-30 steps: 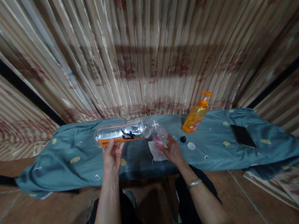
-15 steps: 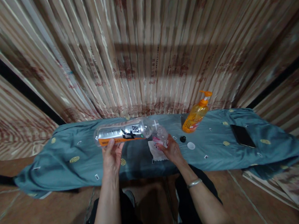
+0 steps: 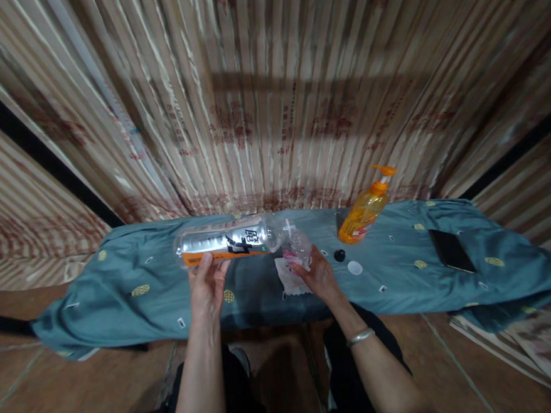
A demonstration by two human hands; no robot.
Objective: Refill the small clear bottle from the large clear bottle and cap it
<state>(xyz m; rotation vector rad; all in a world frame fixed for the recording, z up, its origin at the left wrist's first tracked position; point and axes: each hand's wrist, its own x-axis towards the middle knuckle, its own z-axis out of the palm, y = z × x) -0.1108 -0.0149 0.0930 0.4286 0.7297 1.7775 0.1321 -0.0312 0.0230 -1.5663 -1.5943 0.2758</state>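
My left hand [image 3: 207, 279] is wrapped round a large clear bottle [image 3: 221, 242] with a silver and orange label, held on its side with its neck to the right. My right hand [image 3: 318, 274] grips a small clear bottle [image 3: 299, 246] with a pink label, its mouth tilted up and left, close to the large bottle's neck. Whether the two mouths touch, I cannot tell. Below the small bottle lies a white cloth [image 3: 293, 282]. A black cap [image 3: 339, 255] and a white round disc [image 3: 354, 267] lie right of my right hand.
An orange pump bottle [image 3: 363, 216] stands behind the black cap. Farther right lies a dark flat phone-like object [image 3: 452, 251]. A teal patterned cloth [image 3: 162, 302] covers the narrow table, with a striped curtain [image 3: 268, 106] behind it.
The view has shifted slightly, so the things on the table appear a little farther right. Both hands keep their holds, and the small bottle's mouth sits slightly lower beside the large bottle's neck.
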